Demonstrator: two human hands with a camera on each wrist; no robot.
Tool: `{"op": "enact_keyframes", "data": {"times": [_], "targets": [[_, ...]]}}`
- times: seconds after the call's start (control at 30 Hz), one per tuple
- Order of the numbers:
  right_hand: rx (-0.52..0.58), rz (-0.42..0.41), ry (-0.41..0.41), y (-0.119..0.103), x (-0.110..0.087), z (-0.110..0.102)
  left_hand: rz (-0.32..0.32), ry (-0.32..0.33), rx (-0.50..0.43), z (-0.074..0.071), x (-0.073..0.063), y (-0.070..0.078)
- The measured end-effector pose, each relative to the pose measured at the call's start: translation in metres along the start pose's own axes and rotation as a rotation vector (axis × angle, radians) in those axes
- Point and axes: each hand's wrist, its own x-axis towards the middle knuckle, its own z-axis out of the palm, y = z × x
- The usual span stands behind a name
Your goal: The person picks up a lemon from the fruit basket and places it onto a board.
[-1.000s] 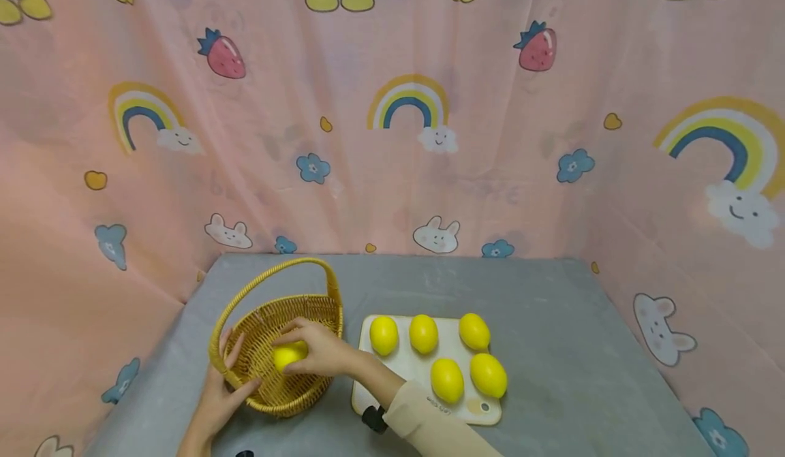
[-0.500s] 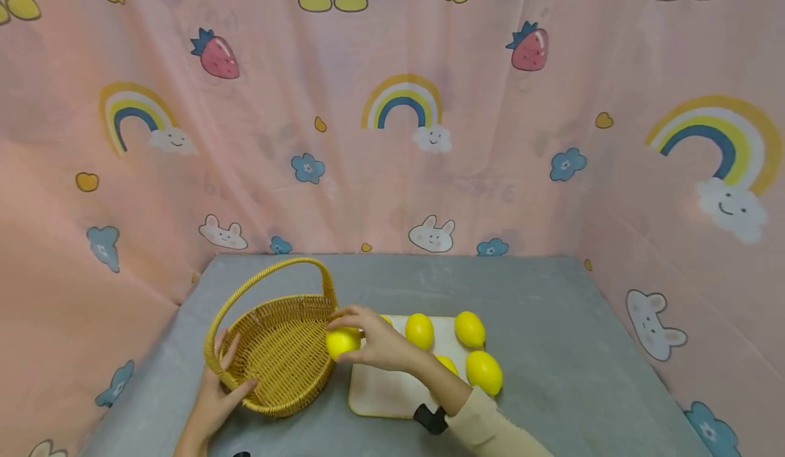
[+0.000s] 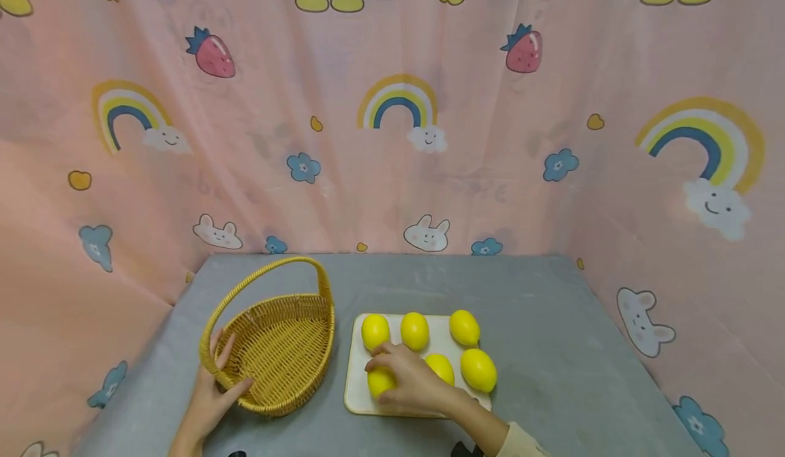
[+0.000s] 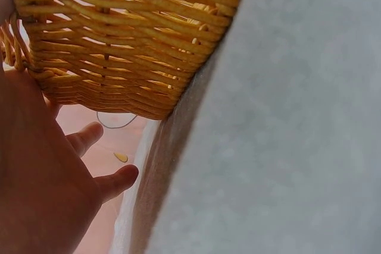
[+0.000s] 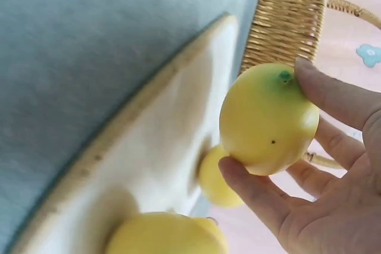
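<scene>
A yellow wicker basket (image 3: 282, 355) with a tall arched handle stands at the left of the table, its woven floor showing. My left hand (image 3: 208, 392) holds its near-left rim, thumb over the inner side; in the left wrist view, two fingers extend below the basket wall. With thumb and fingertips, my right hand (image 3: 413, 379) grips a yellow lemon (image 5: 265, 117) with a greenish tip over the white board (image 3: 358, 402). Around that hand on the board lie several other lemons, among them one at the back left (image 3: 375, 332) and one at the right (image 3: 478, 370).
The grey tabletop (image 3: 540, 348) extends to the right of the board. A strip of it separates basket and board. A pink printed curtain (image 3: 392, 191) encloses the back and sides. Small dark objects (image 3: 237, 453) show at the bottom edge.
My right hand has carried the lemon out of the basket, rightward to over the board's near-left part. My left hand stays at the basket rim. The whole head view has shifted slightly.
</scene>
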Motion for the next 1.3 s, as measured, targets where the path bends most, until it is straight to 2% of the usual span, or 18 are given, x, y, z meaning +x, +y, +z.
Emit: {"op": "enact_keyframes", "data": {"times": [0.1, 0.33, 0.53, 0.87, 0.97, 1.1, 1.2, 1.3], "targets": [[0.027, 0.029, 0.009, 0.003, -0.004, 0.006, -0.001, 0.002, 0.007, -0.001, 0.0, 0.0], [-0.005, 0.018, 0.031, 0.003, -0.009, 0.016, -0.03, -0.013, -0.02, -0.003, -0.001, 0.001], [-0.043, 0.024, 0.055, 0.002, -0.009, 0.016, -0.028, -0.009, -0.01, -0.002, 0.0, 0.001], [-0.031, 0.003, 0.033, 0.002, -0.014, 0.015, -0.018, 0.002, -0.006, 0.0, 0.0, 0.001], [-0.014, -0.012, 0.046, 0.002, -0.017, 0.013, -0.02, -0.001, -0.015, 0.0, 0.001, 0.001], [0.099, 0.02, 0.063, 0.003, -0.023, 0.002, -0.012, 0.001, -0.007, 0.0, 0.0, 0.001], [0.173, 0.061, 0.135, 0.011, -0.029, -0.013, 0.001, 0.005, -0.003, 0.001, 0.0, 0.0], [0.083, 0.098, 0.293, 0.025, -0.033, -0.025, 0.006, 0.006, -0.002, 0.0, 0.001, 0.0]]}}
